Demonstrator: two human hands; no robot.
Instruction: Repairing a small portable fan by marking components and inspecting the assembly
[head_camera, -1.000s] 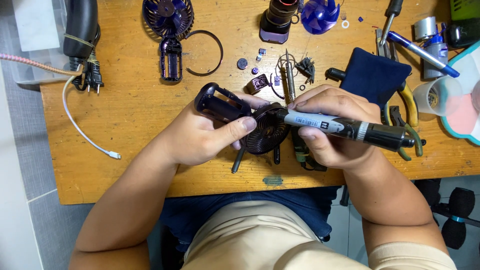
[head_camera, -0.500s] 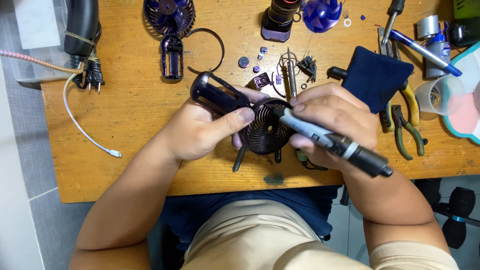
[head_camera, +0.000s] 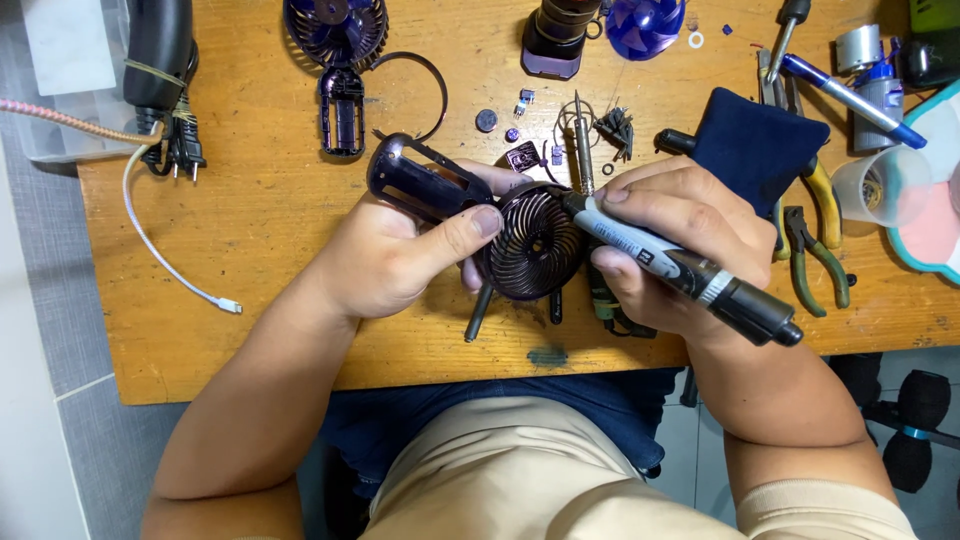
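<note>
From the head camera, the left hand (head_camera: 390, 255) closes around a dark purple plastic handheld fan shell (head_camera: 470, 225), thumb pressed over the neck where the hollow handle meets the round spiral grille; the handle points to ten o'clock and the grille sits at the centre of the view, held just above the wooden workbench (head_camera: 270, 230). The right hand (head_camera: 680, 245), at three o'clock of the grille, has its fingers wrapped tight on a grey and black pen-shaped power tool (head_camera: 680, 268), whose tip touches the grille's upper right rim while its body slants to four o'clock. Behind the right hand lies a dark blue folded cloth (head_camera: 755, 150), with yellow-handled pliers (head_camera: 825, 200) and green-handled pliers (head_camera: 825, 265) just beside it at three o'clock. At twelve o'clock lie a translucent blue fan blade (head_camera: 645, 20) and small loose parts; at eleven o'clock, another purple fan housing (head_camera: 340, 60). A white cable (head_camera: 165, 255) trails at nine o'clock.
</note>
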